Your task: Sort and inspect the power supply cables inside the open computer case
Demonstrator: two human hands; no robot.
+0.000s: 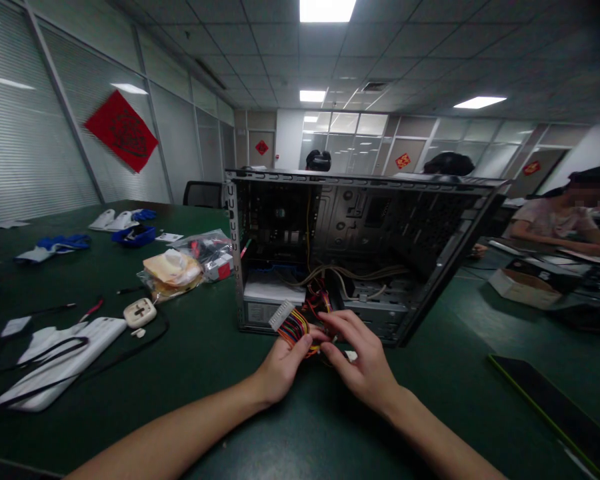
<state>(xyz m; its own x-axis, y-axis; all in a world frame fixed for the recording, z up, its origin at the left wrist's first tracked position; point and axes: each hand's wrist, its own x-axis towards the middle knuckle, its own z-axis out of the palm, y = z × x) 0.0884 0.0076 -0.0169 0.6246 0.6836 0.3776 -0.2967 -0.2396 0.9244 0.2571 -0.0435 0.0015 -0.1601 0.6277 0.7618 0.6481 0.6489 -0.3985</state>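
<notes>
An open computer case (360, 312) stands on the table in front of me, its inside facing my way. A bundle of coloured power supply cables (296, 328) comes out of its lower part and ends in a wide white plug (281, 316). My left hand (283, 365) is closed around this bundle, thumb on top, with the plug sticking out to the upper left. Close beside it, my right hand (363, 357) has its thumb and fingers apart, fingertips at the loose cables. Whether they touch a thin wire there is hard to see. Grey cables (360, 272) lie inside the case.
On the left are a white power strip (75, 363), a square white adapter (140, 311), a plastic bag (173, 273) and blue-white gloves (55, 247). A dark flat panel (555, 413) lies at right, near an open cardboard box (523, 290). Another person (555, 223) sits beyond.
</notes>
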